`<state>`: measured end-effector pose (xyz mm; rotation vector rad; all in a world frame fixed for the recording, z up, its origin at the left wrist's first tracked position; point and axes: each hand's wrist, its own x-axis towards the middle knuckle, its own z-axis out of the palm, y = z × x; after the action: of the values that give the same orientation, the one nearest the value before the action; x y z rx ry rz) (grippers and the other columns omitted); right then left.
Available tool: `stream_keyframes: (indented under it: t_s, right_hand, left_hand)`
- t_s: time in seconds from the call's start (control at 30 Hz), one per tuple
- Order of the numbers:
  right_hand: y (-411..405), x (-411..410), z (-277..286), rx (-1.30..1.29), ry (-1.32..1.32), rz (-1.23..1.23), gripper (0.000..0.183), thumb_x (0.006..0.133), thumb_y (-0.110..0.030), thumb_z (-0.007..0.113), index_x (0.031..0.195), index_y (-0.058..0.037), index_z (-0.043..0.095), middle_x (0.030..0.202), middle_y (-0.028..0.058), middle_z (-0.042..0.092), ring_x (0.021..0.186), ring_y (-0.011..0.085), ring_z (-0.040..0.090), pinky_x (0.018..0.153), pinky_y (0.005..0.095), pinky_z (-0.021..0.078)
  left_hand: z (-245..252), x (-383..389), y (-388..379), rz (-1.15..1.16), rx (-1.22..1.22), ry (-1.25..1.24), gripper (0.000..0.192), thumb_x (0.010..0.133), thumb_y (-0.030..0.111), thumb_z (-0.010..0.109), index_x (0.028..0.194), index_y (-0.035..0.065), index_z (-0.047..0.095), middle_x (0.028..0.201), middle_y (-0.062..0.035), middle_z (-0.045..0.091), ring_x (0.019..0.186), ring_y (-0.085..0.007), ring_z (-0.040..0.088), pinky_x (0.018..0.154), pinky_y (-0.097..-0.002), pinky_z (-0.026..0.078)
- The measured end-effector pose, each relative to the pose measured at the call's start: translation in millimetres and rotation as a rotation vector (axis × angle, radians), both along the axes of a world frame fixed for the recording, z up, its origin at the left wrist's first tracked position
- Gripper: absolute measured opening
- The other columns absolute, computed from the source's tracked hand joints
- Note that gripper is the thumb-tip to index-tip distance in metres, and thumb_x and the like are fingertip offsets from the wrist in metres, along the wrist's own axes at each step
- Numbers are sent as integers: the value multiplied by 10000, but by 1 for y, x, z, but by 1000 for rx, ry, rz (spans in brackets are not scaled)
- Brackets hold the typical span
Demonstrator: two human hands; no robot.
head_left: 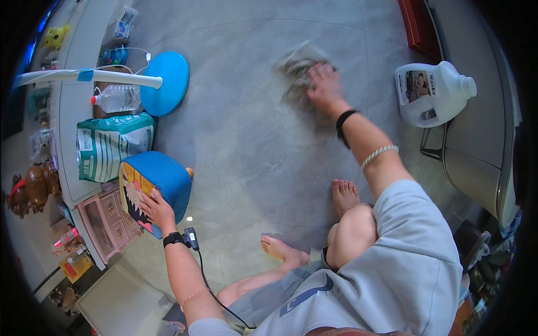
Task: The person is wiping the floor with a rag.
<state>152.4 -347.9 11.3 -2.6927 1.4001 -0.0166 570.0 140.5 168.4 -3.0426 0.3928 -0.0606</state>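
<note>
My right hand (327, 87) presses on a crumpled, greyish-brown cloth (300, 69) against the grey tiled floor (252, 126); both hand and cloth are blurred. The palm side and most of the fingertips are hidden. On the left, my left hand (157, 210) rests with fingers apart on the printed top of a blue padded stool (168, 176). A black band with a small cabled device sits on the left wrist. My bare feet are on the floor below.
A round blue stand base (168, 84), a clear plastic bottle (119, 98) and a green-and-white bag (113, 145) stand by the left cabinet. At right are a large white plastic jug (433, 94), a grey seat (475, 168) and a red box-like object (420, 33).
</note>
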Motion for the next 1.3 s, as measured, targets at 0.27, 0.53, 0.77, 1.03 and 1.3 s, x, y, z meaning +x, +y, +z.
stream_keyframes:
  t_s: [0.27, 0.53, 0.77, 1.03, 1.3]
  right_hand:
    - [-47, -33, 5, -28, 247, -20, 653, 1021, -423, 506, 1604, -140, 433, 1695, 85, 379, 1491, 371, 396, 1148, 540, 401]
    - [39, -11, 4, 47, -21, 186, 754, 930, -409, 651, 1590, -109, 446, 1681, 146, 378, 1569, 389, 296, 1233, 598, 270]
    - [-65, 11, 7, 205, 56, -153, 729, 1015, -421, 463, 1688, -201, 288, 1782, 85, 182, 1644, 355, 115, 1290, 614, 147]
    - [115, -13, -13, 143, 86, 453, 715, 969, -401, 495, 1644, -190, 384, 1769, 68, 221, 1629, 349, 170, 1276, 645, 174]
    - [280, -39, 2, 663, -48, 1225, 723, 949, -401, 632, 1627, -245, 435, 1763, 28, 257, 1647, 315, 111, 1299, 634, 69]
  left_hand:
    - [-5, 1, -5, 32, -11, -16, 833, 1058, 737, 286, 1682, 184, 285, 1738, -259, 197, 1613, -412, 186, 1241, -636, 202]
    - [0, 6, 11, -1, -13, -53, 791, 1077, 691, 297, 1670, 167, 307, 1714, -276, 249, 1599, -427, 211, 1259, -570, 210]
    - [-12, 10, 7, -99, 16, -71, 810, 1064, 689, 349, 1657, 137, 327, 1675, -297, 314, 1540, -464, 310, 1228, -571, 278]
    - [-1, 10, 5, 0, -39, -22, 863, 1040, 749, 302, 1678, 168, 287, 1717, -262, 252, 1596, -439, 208, 1246, -628, 194]
    - [-1, 4, -1, 11, -49, -3, 882, 1029, 783, 256, 1692, 200, 242, 1731, -284, 180, 1609, -458, 152, 1250, -652, 155]
